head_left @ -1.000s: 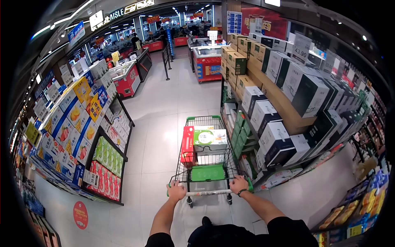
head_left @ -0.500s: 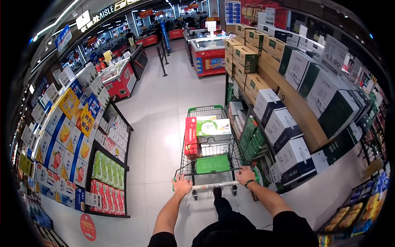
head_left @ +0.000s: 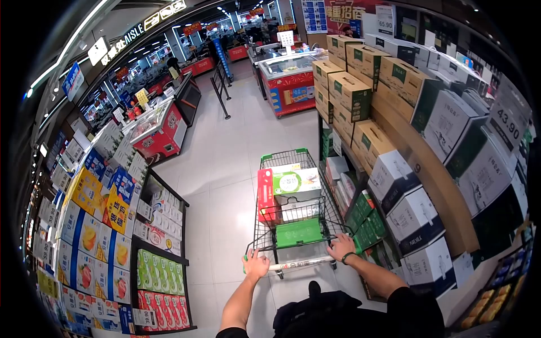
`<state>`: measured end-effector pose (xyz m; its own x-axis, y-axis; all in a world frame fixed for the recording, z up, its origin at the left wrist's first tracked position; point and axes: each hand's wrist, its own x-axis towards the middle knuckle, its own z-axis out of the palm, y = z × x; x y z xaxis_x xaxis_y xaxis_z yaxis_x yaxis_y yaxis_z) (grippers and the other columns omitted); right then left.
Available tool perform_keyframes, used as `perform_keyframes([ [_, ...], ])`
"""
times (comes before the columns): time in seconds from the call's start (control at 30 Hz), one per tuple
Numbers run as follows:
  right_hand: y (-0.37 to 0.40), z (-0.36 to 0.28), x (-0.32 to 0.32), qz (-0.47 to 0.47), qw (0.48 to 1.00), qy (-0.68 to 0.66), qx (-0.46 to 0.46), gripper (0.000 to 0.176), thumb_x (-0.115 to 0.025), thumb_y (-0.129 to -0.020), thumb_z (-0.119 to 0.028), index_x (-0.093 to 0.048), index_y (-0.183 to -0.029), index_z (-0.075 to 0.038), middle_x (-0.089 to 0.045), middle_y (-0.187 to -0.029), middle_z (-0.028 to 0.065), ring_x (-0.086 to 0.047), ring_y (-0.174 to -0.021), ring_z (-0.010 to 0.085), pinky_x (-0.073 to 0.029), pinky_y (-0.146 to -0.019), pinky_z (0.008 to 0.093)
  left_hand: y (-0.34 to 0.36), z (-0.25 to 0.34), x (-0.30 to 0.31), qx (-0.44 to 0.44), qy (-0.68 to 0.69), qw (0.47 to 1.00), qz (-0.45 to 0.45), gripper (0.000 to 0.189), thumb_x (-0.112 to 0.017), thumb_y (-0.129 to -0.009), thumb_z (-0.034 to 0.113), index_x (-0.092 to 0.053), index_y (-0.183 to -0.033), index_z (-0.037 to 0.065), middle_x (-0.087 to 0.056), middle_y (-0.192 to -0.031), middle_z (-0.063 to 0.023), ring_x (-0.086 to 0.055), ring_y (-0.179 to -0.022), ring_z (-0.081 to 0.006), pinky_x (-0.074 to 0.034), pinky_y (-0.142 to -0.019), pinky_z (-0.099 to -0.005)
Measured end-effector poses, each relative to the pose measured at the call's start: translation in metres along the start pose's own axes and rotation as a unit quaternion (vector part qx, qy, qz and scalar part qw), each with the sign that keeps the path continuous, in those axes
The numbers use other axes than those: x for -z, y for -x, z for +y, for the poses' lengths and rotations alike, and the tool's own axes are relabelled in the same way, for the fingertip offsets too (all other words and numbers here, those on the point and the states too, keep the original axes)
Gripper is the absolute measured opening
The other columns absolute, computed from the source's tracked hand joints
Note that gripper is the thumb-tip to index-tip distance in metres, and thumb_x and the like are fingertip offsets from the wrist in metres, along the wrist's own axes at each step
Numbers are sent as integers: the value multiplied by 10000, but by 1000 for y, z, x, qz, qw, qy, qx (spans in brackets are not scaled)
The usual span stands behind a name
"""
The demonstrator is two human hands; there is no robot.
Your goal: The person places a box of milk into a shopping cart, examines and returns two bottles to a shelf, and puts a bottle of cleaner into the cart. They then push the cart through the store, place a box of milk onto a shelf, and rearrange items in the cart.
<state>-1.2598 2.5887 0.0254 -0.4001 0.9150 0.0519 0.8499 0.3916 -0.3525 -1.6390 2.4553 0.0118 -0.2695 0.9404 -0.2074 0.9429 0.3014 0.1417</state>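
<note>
My left hand (head_left: pixel 256 265) is closed round the left end of a shopping cart's handle (head_left: pixel 298 262). Round the right end, my right hand (head_left: pixel 341 248), with a dark band at the wrist, is closed too. The wire cart (head_left: pixel 253 217) has green corners and a green seat panel (head_left: pixel 298 232). In its basket stand a red box (head_left: pixel 267 194) on the left and a white and green box (head_left: pixel 296 183) beside it. A further white box lies partly hidden behind the wires.
Milk cartons in stacked boxes (head_left: pixel 417 217) rise close along the cart's right side. On the left is a shelf of boxed drinks (head_left: pixel 160 270). Red freezer chests (head_left: pixel 287 84) (head_left: pixel 160 138) flank the tiled aisle ahead, with a black rail (head_left: pixel 220 90) between them.
The cart and both hands have moved forward along the aisle, so the side displays are nearer. The view has tilted slightly, and both hands remain on the handle.
</note>
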Motion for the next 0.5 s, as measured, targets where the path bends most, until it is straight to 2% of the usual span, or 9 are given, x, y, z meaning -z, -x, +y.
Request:
perform_keyframes([
  [0.1, -44, -4, -7, -26, 1000, 7, -15, 327, -643, -844, -444, -783, -865, -150, -578, -1355, 117, -448, -1338, 288, -382, -1051, 478, -49, -10, 13, -3, -7, 1000, -14, 370, -493, -923, 440, -780, -1086, 272, -445, -1548, -32, -256, -1488, -300, -165, -1155, -630],
  [0.17, -71, -13, -3, -51, 998, 13, -25, 437, -608, -860, -508, -791, -964, -125, -578, -1367, 131, -441, -1352, 291, -408, -1044, 499, -77, -18, 25, -9, -10, 1000, -10, 366, -491, -918, 420, -782, -1081, 272, -448, -1546, -25, -258, -1489, -290, -164, -1170, -615],
  [0.3, -122, -28, -11, -44, 998, 14, -45, 420, -617, -861, -480, -787, -971, -112, -577, -1366, 131, -447, -1343, 295, -429, -1013, 501, -140, -37, 41, -26, -11, 1000, -5, 354, -507, -901, 396, -792, -1052, 250, -463, -1537, -24, -278, -1481, -291, -180, -1164, -606],
  [0.37, -149, -34, -19, -23, 998, 12, -52, 346, -633, -856, -445, -781, -921, -139, -568, -1368, 100, -433, -1348, 281, -421, -1007, 491, -171, -49, 45, -34, -10, 999, 2, 349, -513, -895, 389, -795, -1040, 242, -472, -1532, -24, -288, -1477, -293, -187, -1161, -603],
  [0.5, -203, -44, -29, -14, 998, 7, -62, 313, -644, -845, -414, -776, -878, -132, -574, -1358, 102, -457, -1329, 283, -458, -978, 487, -236, -67, 59, -52, 9, 998, 25, 328, -530, -890, 382, -797, -1008, 232, -501, -1508, -26, -320, -1457, -301, -203, -1157, -592],
])
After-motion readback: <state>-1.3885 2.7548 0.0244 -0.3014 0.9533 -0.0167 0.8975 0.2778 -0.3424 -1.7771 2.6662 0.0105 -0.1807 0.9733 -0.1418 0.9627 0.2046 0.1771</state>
